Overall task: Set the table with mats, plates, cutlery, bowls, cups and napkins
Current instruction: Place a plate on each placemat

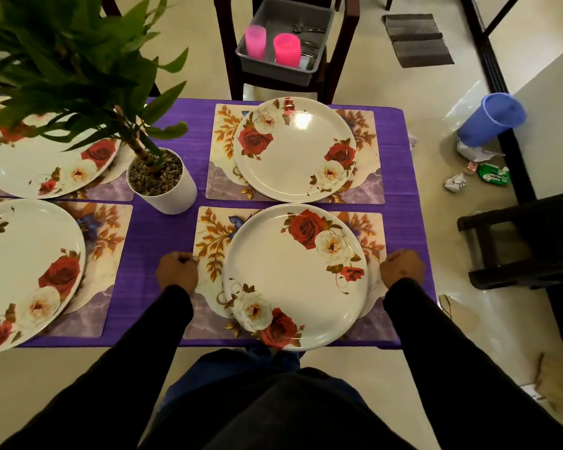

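Note:
A white plate with red and white roses [293,274] lies on the near floral mat [208,241] at the table's front edge. My left hand [177,271] grips that mat's left edge, fingers curled. My right hand [402,267] grips its right edge the same way. A second rose plate [294,149] sits on the far mat [221,134]. Two more plates [26,271] [36,167] lie on mats at the left. A grey tub [283,37] on a chair holds two pink cups [255,40] [286,49] and cutlery [309,30].
A white pot with a leafy plant [161,181] stands mid-table on the purple cloth [163,235]. A blue bin [489,120] lies tipped on the floor at the right with crumpled litter [455,182]. A dark stool [527,238] stands right of the table.

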Tool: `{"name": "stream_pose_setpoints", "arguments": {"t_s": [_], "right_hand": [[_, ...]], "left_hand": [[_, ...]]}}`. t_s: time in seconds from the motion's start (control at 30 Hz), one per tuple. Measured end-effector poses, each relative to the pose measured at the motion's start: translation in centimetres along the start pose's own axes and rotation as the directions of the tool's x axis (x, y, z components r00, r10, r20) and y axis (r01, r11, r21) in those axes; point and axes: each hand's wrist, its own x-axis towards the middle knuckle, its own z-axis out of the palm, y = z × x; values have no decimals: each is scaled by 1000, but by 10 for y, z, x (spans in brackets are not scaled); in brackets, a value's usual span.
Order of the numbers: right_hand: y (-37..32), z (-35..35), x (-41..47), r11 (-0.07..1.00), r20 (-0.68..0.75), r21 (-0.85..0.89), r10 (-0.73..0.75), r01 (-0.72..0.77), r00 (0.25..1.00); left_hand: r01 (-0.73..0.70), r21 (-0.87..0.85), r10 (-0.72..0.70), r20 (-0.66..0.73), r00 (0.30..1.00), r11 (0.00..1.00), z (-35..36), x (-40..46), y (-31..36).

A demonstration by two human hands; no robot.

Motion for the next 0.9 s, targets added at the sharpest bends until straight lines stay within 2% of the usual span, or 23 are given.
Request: {"name": "stream_pose_setpoints", "arguments": {"t_s": [0.5,0.63,0.7,0.77,0.9], "right_hand": [[-2,2,-8,1000,14,7,10,-10,1000],[-2,3,-7,998,9,57,37,-38,999],[-2,3,-6,995,-2,83,46,-46,999],[-7,2,-7,990,-26,135,35,-31,999],[-32,-1,4,973,-83,228,-28,46,996]], "left_hand": [[21,40,-18,-65,998,999,0,0,-2],[2,61,3,-92,996,998,-1,-4,3],[-63,65,71,-136,988,996,2,-9,8],[-189,49,195,-165,967,981,10,-11,21],[-456,18,455,-99,885,890,32,-13,60]]}}
